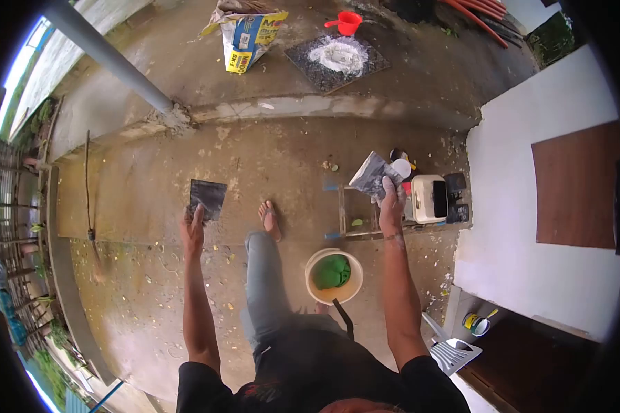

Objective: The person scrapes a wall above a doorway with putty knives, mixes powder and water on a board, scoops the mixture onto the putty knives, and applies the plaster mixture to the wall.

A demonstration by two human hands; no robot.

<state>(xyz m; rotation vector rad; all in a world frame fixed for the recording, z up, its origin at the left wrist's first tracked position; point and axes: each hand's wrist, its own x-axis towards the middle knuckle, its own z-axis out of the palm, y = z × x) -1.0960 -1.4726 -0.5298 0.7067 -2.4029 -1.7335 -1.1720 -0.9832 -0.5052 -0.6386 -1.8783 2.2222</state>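
Note:
My left hand [195, 226] grips the near edge of a dark, flat square plate [208, 197], thumb on top. In my right hand [392, 202] is another dark flat plate [372, 175], tilted and smeared with white along its far edge. White residue also marks the fingers of my right hand. The two hands are wide apart, both held above the concrete floor. Just beyond my right hand, a white round item [401, 167] lies among small objects. Whether the plates are stiff or flexible, I cannot tell.
A bucket [311, 275] with green content stands by my legs. Near my right hand are a wooden frame [342, 213] and a cream box [430, 199]. Past a raised step [289, 107] sit a printed bag [241, 43], a red dipper [349, 23] and white powder [339, 55] on a dark slab [303, 58].

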